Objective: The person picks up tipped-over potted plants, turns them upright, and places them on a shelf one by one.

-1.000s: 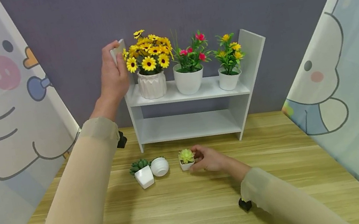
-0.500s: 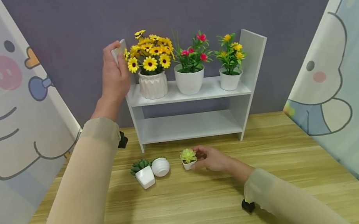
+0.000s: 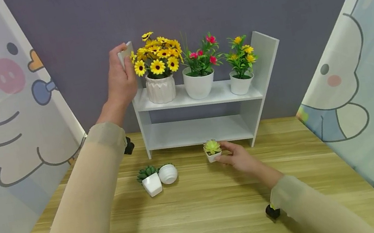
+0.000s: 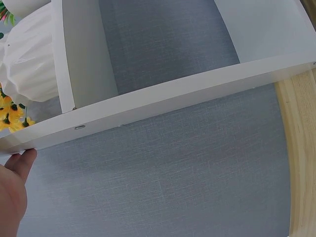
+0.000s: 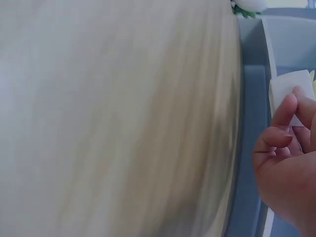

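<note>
My right hand (image 3: 240,159) pinches a small white square pot holding a light green succulent (image 3: 213,150). The pot is just in front of the lower board of a white two-tier shelf (image 3: 197,130). Its pale base (image 5: 291,89) shows between thumb and fingers in the right wrist view. My left hand (image 3: 121,78) grips the upper end of the shelf's left side panel (image 4: 148,101), thumb toward the front. Left of centre on the wooden table, a dark green succulent in a square white pot (image 3: 152,185) lies tipped over, beside a round white pot (image 3: 168,174), also on its side.
Along the upper board stand a pot of yellow sunflowers (image 3: 161,88), a white pot with pink flowers (image 3: 200,83) and a smaller pot with orange-yellow flowers (image 3: 241,82). A grey wall (image 3: 306,30) backs the shelf. Cartoon-printed sheets (image 3: 25,127) flank the table.
The light green succulent has moved right and back toward the shelf in my right hand. My left hand keeps its hold on the side panel, and the other plants have stayed put.
</note>
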{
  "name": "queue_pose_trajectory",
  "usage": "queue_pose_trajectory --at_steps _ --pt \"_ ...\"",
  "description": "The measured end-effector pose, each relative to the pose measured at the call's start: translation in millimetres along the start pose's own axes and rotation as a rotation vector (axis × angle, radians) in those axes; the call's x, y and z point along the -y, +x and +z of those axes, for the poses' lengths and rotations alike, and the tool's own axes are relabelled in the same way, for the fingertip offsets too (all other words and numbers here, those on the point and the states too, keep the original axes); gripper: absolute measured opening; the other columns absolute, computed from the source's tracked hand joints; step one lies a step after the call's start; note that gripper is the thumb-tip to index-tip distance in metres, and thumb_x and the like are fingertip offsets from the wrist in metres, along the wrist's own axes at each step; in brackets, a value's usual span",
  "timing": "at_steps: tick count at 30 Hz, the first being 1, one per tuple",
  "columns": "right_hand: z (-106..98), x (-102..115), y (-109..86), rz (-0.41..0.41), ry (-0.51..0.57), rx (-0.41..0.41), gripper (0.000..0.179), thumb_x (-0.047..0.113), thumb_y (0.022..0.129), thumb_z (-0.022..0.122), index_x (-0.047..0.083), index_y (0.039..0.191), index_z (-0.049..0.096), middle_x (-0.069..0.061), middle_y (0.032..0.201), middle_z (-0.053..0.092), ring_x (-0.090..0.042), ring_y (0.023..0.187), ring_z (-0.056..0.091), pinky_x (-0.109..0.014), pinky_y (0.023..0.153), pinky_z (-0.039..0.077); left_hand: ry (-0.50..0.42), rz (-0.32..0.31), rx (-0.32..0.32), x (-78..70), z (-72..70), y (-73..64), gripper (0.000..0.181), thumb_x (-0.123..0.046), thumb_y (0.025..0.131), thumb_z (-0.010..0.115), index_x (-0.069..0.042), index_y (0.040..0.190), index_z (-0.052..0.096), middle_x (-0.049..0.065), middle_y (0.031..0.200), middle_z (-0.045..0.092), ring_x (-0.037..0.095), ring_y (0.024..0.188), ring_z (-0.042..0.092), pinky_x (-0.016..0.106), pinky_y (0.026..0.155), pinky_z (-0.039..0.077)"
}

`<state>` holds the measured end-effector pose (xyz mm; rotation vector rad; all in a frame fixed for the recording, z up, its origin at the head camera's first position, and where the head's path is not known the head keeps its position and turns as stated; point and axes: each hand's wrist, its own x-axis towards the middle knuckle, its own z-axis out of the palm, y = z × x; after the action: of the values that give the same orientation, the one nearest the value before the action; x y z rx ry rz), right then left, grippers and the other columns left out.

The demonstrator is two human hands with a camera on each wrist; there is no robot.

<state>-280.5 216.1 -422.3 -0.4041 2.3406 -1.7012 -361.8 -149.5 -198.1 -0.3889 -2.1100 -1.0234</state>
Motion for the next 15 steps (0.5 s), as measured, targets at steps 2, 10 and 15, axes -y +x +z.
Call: queue_pose_trajectory --at_steps 2,10,15 --pt "-9 1 -1.8 0.018 0.009 -0.032 0.070 0.014 0.108 0.071 0.001 0.168 0.038 -0.029 0.166 0.044 -0.011 0.077 0.062 -0.026 0.069 0.052 0.002 0.008 -0.003 0.1 0.4 0.0 0.048 -0.033 0.120 0.032 -0.013 0.163 0.030 0.022 0.153 0.046 0.034 0.113 0.052 0.046 0.099 0.050" --pt "-46 5 -10.1 0.025 -0.023 -0.125 0.080 0.017 0.111 0.066 0.001 0.174 0.020 -0.031 0.177 0.025 -0.006 0.070 0.056 -0.024 0.069 0.055 0.013 0.015 -0.010 0.1 1.2 0.3 0.047 -0.033 0.120 0.032 -0.012 0.163 0.031 0.022 0.151 0.047 0.034 0.113 0.053 0.046 0.097 0.049" --pt "-60 2 -12.7 0.017 -0.048 -0.190 0.077 0.016 0.111 0.065 0.001 0.174 0.023 -0.033 0.173 0.031 -0.004 0.066 0.055 -0.022 0.064 0.052 0.012 0.014 -0.010 0.2 1.4 0.1 0.048 -0.034 0.120 0.031 -0.012 0.163 0.031 0.022 0.151 0.046 0.033 0.112 0.052 0.045 0.097 0.049"
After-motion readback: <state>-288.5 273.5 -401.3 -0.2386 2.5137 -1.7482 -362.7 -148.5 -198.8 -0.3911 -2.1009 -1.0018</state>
